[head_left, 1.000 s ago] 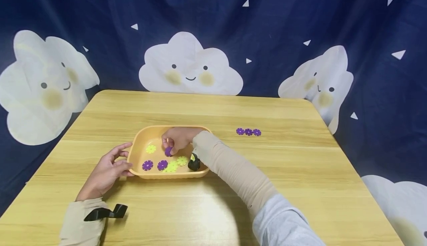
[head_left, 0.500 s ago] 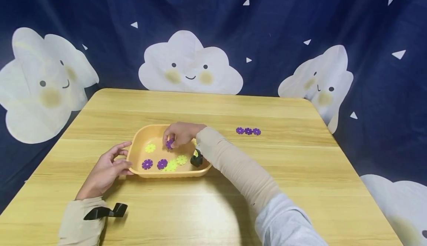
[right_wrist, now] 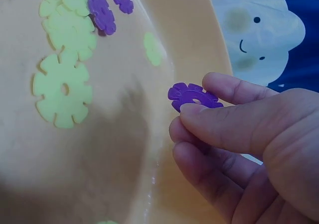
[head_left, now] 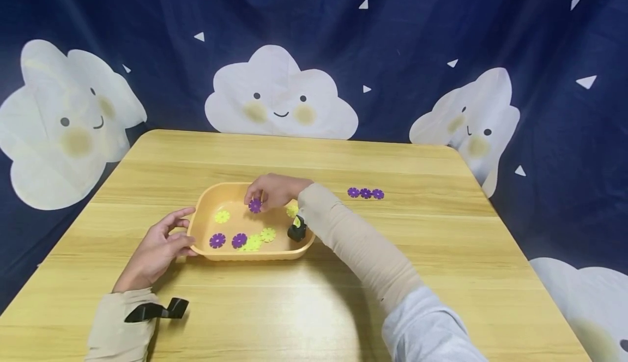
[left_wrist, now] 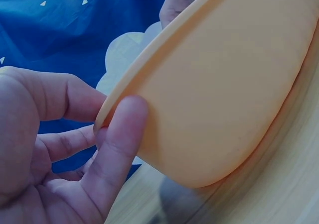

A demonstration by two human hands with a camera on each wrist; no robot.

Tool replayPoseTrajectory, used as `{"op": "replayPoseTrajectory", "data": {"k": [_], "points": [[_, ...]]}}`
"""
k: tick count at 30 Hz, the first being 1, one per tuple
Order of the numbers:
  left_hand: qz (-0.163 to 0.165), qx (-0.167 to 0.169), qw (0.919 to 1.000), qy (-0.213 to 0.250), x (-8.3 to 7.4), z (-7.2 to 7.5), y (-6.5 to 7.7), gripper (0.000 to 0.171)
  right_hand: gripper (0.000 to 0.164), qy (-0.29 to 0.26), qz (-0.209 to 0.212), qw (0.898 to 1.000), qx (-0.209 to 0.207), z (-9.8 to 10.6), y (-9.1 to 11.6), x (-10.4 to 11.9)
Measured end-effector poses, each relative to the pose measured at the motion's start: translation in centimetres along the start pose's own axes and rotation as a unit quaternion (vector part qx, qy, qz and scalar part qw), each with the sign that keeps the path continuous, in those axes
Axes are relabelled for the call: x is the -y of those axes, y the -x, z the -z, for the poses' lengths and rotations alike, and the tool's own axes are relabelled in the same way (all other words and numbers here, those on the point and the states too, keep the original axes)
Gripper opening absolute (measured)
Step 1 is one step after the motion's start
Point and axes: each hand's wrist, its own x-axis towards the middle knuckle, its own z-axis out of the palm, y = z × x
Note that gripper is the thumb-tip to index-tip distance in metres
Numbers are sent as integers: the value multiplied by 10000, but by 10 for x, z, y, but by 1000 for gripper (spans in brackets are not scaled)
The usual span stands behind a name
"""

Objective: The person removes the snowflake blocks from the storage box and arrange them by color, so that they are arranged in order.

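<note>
My left hand [head_left: 159, 250] grips the left end of a yellow-orange plastic basin [head_left: 279, 255], its thumb [left_wrist: 124, 129] and fingers pinching the rim in the left wrist view. Over the far side of the basin, my right hand [head_left: 278, 189] pinches a purple snowflake-shaped plastic disc [right_wrist: 192, 95] between thumb and fingers. In the basin lie two more purple discs [head_left: 217, 240] and several yellow discs [right_wrist: 64, 90], some of them overlapping. To the right of the basin, three purple discs [head_left: 365, 193] form a row on the table, touching or joined.
The wooden table [head_left: 432, 253] reaches back to a dark blue curtain [head_left: 382, 40] with printed clouds. Each wrist wears a beige wrap, and black straps [head_left: 159, 310] show at the wrists.
My right hand has lifted the purple disc and moved it slightly right and toward the basin's far rim. The left hand keeps its hold on the basin.
</note>
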Motion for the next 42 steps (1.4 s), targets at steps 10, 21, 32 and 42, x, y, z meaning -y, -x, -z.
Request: {"op": "replayPoseTrajectory", "data": {"k": [10,21,32,42], "points": [[-8,-20,9999,-99,-2,1,-1,65,42,-63,-30,9998,-164,7,18,-3],[98,-20,9998,-197,-3,0,0,65,38,-221,197,9975,-641,8,41,-14],[475,-230,9972,529,-4,4,1,49,34,-430,263,9920,-1157,18,66,-30],[590,-325,9960,595,-4,4,0,44,32,-827,194,9832,-1618,21,91,-50]]}}
